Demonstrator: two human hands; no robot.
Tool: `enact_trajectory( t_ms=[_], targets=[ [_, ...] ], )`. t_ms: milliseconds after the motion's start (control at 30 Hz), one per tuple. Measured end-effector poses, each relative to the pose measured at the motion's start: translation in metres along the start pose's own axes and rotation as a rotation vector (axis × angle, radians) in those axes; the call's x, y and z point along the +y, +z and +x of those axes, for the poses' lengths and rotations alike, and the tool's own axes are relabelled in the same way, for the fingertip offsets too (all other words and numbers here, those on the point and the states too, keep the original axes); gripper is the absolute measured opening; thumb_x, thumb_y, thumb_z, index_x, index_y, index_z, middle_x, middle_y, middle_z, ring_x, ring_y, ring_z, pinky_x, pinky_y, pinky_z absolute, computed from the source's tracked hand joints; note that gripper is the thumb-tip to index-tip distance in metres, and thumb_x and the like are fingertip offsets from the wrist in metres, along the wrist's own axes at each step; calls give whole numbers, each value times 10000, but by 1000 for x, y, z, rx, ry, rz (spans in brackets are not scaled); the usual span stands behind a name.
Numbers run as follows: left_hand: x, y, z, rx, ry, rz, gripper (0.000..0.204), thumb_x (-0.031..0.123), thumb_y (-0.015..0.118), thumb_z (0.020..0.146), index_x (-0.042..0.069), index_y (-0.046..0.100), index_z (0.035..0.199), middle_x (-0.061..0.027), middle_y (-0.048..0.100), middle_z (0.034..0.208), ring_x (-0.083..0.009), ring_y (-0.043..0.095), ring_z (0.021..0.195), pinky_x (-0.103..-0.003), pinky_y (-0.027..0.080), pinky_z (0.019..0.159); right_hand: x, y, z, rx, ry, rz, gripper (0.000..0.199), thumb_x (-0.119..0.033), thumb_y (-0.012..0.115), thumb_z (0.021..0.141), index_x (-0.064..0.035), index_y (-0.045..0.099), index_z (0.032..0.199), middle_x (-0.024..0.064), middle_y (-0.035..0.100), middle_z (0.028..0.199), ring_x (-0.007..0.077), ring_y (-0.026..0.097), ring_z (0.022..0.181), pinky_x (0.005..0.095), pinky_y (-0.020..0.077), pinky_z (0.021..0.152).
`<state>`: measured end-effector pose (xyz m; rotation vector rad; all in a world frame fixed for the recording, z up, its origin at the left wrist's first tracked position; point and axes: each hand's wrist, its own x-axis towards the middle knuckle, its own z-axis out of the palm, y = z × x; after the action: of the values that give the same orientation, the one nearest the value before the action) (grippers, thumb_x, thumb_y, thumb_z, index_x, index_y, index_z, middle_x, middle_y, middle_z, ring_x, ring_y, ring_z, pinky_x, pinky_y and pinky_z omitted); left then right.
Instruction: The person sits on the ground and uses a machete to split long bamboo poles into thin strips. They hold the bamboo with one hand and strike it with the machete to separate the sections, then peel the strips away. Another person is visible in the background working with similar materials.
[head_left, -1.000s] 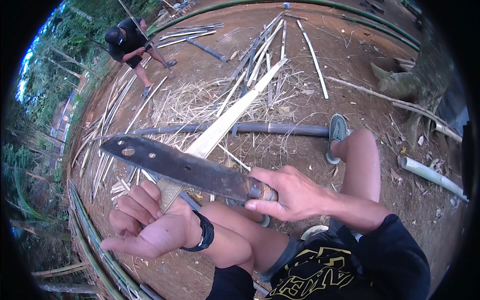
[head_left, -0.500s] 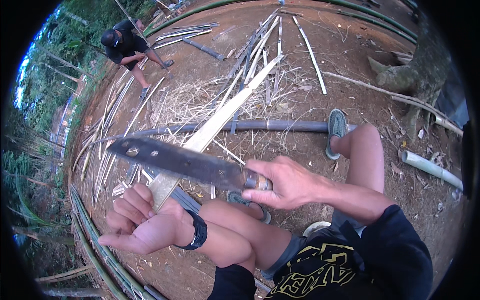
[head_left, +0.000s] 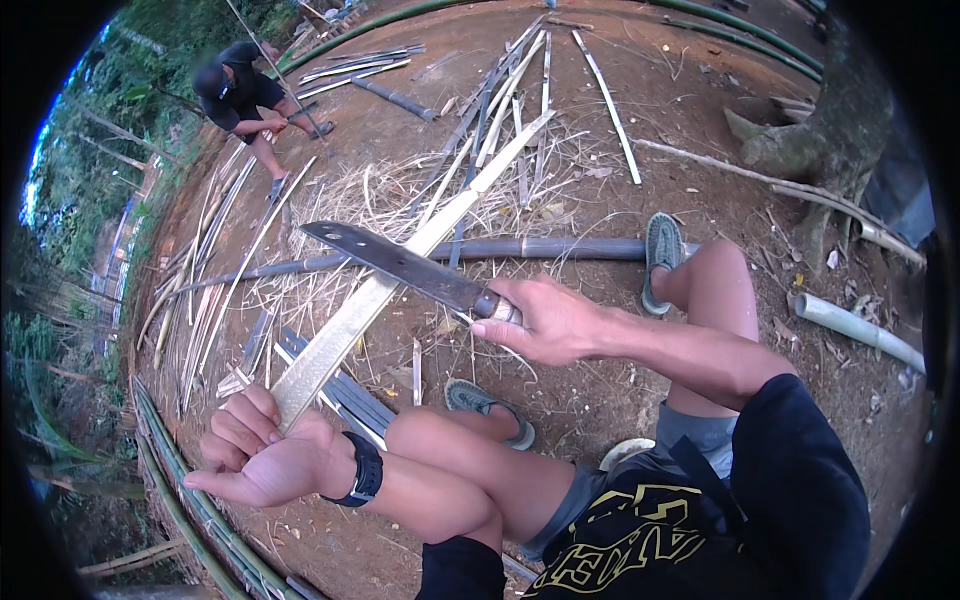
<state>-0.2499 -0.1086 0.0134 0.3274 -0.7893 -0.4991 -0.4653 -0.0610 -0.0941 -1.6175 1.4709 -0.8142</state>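
Note:
My left hand [head_left: 265,450], wearing a black wristwatch [head_left: 367,470], is closed round the near end of a long pale split-bamboo strip [head_left: 340,340]. The strip slants away up and to the right, over a dark bamboo pole [head_left: 570,249] on the ground. In my right hand [head_left: 555,322] is the handle of a machete, fingers wrapped round it. The machete's dark, wide blade [head_left: 410,268] has holes near its tip and lies across the strip about midway, tip pointing left. Whether its edge touches the strip I cannot tell.
Shavings [head_left: 370,205] and loose strips litter the dirt ahead. Far left, another person [head_left: 240,95] bends over, holding a long pole. Green bamboo poles [head_left: 190,500] lie at the left, a cut bamboo length [head_left: 860,332] at the right. A tree trunk [head_left: 850,130] stands far right.
My right hand has moved the machete away from my left hand, farther up the strip. My left hand keeps its grip, shifted slightly left. The other person's hand has moved lower.

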Motion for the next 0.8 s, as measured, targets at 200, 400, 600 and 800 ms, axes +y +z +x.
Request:
enact_trajectory(
  t_ms=[200, 400, 600, 800],
  targets=[
    [12, -13, 10, -80, -18, -53, 552, 467, 398, 996, 186, 173, 578, 32, 140, 502, -99, 127, 465, -259, 112, 482, 25, -10, 9, -54, -68, -43, 419, -411, 547, 919, 1, 584, 988, 168, 622, 701, 323, 649, 699, 457, 503, 683],
    [6, -10, 6, -25, -40, -14, 549, 447, 406, 999, 183, 173, 577, 28, 151, 493, -102, 140, 465, -256, 117, 489, 66, -15, 30, 52, 15, -134, 437, -421, 540, 924, 11, 561, 993, 153, 582, 669, 292, 623, 661, 437, 491, 653],
    [12, -21, 14, -130, -26, -18, 538, 442, 414, 998, 178, 192, 586, 21, 167, 522, -106, 150, 486, -263, 137, 497, 34, -6, 15, -98, -315, -54, 407, -428, 532, 928, -21, 552, 923, 116, 568, 648, 258, 595, 583, 434, 477, 572],
    [16, -27, 23, -79, -26, 1, 528, 433, 401, 1004, 170, 209, 589, 18, 163, 539, -112, 145, 502, -274, 147, 513, 168, -58, 80, 154, 402, -151, 509, -496, 467, 941, -11, 613, 891, 89, 581, 664, 209, 608, 634, 402, 515, 598]
  ],
)
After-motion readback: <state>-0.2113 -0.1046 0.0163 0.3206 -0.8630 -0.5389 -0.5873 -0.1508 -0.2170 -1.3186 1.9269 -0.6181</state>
